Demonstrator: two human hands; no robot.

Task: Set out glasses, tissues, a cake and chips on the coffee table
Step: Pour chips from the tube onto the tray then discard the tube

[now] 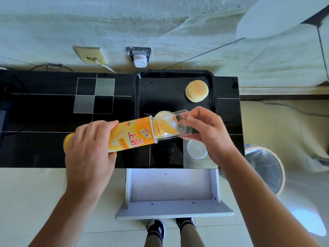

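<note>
My left hand [90, 141] grips an orange chips can [128, 134], tilted on its side above the black coffee table [44, 113]. A clear plastic inner tray [175, 125] with stacked chips [159, 128] sticks out of the can's mouth, and my right hand [208, 132] holds its far end. A round yellow cake [196, 93] lies in the far right corner of a black tray [172, 76] at the back of the table. The can's clear lid [196, 149] rests on the table under my right hand.
An open white drawer [170, 189] juts out below the table's front edge, over my feet. A bin with a plastic liner [267, 168] stands to the right. Wall sockets and cables [138, 56] run behind the table.
</note>
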